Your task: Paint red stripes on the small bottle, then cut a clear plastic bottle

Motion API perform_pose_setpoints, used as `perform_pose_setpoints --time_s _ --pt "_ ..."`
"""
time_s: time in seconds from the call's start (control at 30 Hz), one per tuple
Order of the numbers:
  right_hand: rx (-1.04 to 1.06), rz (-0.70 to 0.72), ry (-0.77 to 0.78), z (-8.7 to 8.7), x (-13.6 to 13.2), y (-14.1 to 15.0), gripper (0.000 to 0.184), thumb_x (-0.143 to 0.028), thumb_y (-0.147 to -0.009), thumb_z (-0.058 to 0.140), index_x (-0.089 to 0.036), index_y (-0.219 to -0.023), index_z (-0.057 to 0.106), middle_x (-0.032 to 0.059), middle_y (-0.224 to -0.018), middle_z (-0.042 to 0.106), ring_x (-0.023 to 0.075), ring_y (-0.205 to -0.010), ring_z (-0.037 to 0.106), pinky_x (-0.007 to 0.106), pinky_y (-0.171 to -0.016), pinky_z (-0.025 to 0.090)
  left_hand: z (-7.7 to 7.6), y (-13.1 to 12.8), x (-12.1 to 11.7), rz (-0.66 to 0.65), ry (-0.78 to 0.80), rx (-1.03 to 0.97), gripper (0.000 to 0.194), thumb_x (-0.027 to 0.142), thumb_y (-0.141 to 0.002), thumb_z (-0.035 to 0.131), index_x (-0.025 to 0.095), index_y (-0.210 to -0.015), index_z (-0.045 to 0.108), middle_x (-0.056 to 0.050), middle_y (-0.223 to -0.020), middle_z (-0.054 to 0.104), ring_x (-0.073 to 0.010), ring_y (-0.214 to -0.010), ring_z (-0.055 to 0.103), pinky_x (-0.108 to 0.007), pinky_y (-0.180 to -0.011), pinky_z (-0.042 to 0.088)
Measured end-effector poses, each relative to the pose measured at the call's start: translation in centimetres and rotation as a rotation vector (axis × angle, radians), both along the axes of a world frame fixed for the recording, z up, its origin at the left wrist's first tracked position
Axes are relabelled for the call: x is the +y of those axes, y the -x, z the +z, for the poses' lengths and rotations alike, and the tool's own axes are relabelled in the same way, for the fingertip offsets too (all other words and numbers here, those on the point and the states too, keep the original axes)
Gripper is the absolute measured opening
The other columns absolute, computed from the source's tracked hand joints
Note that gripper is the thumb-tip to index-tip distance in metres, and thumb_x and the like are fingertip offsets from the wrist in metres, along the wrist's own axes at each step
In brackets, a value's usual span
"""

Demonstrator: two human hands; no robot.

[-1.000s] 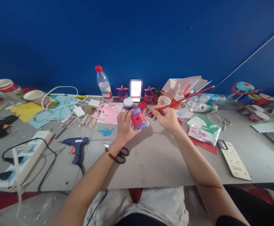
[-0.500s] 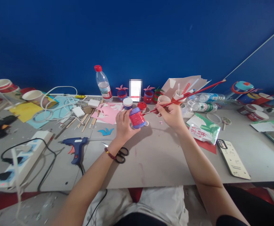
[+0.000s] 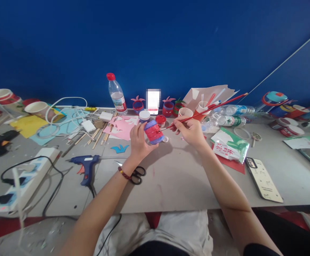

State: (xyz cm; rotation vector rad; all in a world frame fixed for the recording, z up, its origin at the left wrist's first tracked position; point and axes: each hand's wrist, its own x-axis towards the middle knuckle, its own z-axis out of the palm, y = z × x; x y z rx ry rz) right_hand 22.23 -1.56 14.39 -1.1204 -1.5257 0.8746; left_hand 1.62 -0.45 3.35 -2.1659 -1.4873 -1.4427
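Tilted on its side, a small cup (image 3: 153, 133) painted red with blue-purple ends is gripped in my left hand (image 3: 139, 142). My right hand (image 3: 188, 132) pinches a long red-handled paintbrush (image 3: 210, 107), its bristle end touching or nearly touching the cup's red surface. Just behind the cup are an open jar of red paint (image 3: 160, 121) and a white-lidded jar (image 3: 144, 116). Black-handled scissors (image 3: 138, 175) lie below my left wrist. A blue paper crown shape (image 3: 119, 149) is left of the hand.
A blue glue gun (image 3: 85, 167) and a power strip (image 3: 28, 177) with cords lie at left. A water bottle (image 3: 117, 96) stands by the blue wall near a lit phone (image 3: 153, 101). Plastic bottles (image 3: 232, 121), a packet (image 3: 230, 145) and another phone (image 3: 264, 179) are at right.
The cup has shifted slightly left and turned a little in my left hand. My right hand and the brush have moved slightly left, keeping the brush end at the cup.
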Motion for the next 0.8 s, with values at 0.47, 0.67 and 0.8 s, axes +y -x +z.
perform_pose_setpoints --time_s 0.47,0.67,0.8 --pt "0.020 0.041 0.004 -0.4 0.3 -0.9 0.039 -0.056 -0.084 0.069 -0.017 -0.081 0.069 0.0062 -0.072 0.073 0.0158 -0.064 0.069 0.026 -0.052 0.055 0.0 -0.3 -0.1 0.019 0.002 0.000 0.089 0.044 -0.058 0.081 0.015 -0.135 0.046 -0.018 -0.123 0.057 -0.0349 -0.116 0.056 -0.049 -0.104 0.043" --pt "-0.012 0.077 -0.006 -0.7 0.1 0.0 0.042 -0.058 -0.084 0.068 -0.017 -0.078 0.070 0.0081 -0.079 0.074 0.0171 -0.065 0.069 0.029 -0.052 0.056 0.1 -0.3 0.0 0.016 0.000 -0.004 0.088 0.043 -0.059 0.081 0.014 -0.134 0.046 -0.019 -0.124 0.057 -0.0357 -0.116 0.056 -0.049 -0.103 0.042" --pt "-0.036 0.017 -0.025 -0.3 0.1 -0.3 0.042 -0.059 -0.083 0.068 -0.018 -0.079 0.070 0.0070 -0.073 0.073 0.0183 -0.065 0.069 0.029 -0.052 0.056 0.0 -0.2 0.1 0.009 -0.005 -0.017 0.089 0.042 -0.059 0.081 0.013 -0.135 0.045 -0.020 -0.124 0.057 -0.0359 -0.118 0.055 -0.050 -0.105 0.042"
